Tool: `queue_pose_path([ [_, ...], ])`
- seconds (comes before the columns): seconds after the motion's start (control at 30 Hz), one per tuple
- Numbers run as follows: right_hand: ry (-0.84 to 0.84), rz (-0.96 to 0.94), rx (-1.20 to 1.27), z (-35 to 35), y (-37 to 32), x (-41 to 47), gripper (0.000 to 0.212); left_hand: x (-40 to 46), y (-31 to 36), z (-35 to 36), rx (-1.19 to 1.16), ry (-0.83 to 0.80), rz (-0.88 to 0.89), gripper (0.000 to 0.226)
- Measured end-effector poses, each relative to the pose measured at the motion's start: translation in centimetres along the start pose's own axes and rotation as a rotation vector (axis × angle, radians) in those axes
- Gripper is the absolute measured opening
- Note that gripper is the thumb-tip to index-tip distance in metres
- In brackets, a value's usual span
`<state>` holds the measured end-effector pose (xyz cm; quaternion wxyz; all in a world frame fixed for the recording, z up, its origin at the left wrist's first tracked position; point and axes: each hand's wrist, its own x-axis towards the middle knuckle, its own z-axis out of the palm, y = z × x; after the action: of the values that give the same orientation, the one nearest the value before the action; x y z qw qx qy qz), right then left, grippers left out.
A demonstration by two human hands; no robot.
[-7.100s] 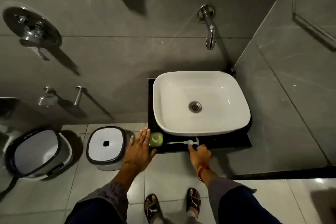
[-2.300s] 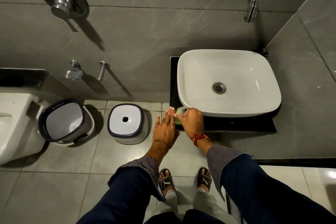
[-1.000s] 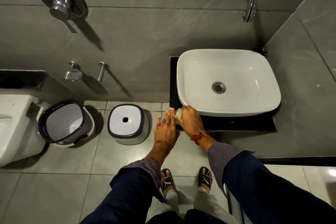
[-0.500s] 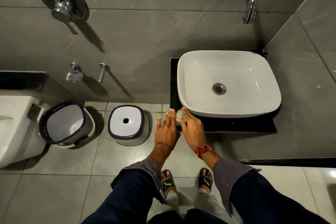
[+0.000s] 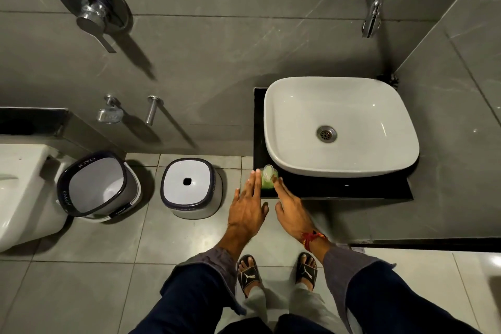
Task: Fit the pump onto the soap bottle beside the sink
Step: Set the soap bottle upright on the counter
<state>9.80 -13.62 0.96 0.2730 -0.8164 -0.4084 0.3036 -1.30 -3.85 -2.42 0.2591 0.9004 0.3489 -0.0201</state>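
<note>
A small green soap bottle (image 5: 267,184) stands on the front left corner of the black counter (image 5: 352,187), with a pale pump head (image 5: 268,171) on top of it. My left hand (image 5: 248,205) lies flat just left of the bottle, fingers stretched out and together. On the bottle's right is my right hand (image 5: 291,210), fingers loosely extended, its fingertips at the bottle's side. Neither hand is wrapped around anything.
A white basin (image 5: 284,154) fills most of the counter, with a wall spout (image 5: 370,17) above it. On the floor to the left stand a white stool (image 5: 189,187) and an open bin (image 5: 97,187). A toilet (image 5: 24,192) is at the far left.
My right hand has slid back from the top of the bottle toward me, uncovering the pump head. My left hand has stayed beside the bottle.
</note>
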Motion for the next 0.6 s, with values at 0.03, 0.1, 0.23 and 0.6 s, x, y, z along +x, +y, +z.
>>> queue_pose_path([
  [0.03, -0.02, 0.0, -0.017, 0.1, 0.1, 0.0, 0.079, -0.2, 0.0, 0.2, -0.009, -0.006, 0.007, 0.099],
  [0.1, -0.037, 0.008, -0.045, 0.4, 0.0, 0.4, 0.085, 0.0, 0.2, 0.4, -0.034, -0.017, 0.011, 0.1],
  [0.23, -0.058, 0.005, -0.052, 0.7, -0.5, 1.7, 0.089, 1.3, 0.2, 0.0, -0.059, -0.021, 0.015, 0.098],
  [0.6, -0.009, -0.063, -0.125, 0.9, -1.4, 3.9, 0.097, 3.8, -2.1, -1.8, 0.037, -0.047, 0.104, 0.102],
])
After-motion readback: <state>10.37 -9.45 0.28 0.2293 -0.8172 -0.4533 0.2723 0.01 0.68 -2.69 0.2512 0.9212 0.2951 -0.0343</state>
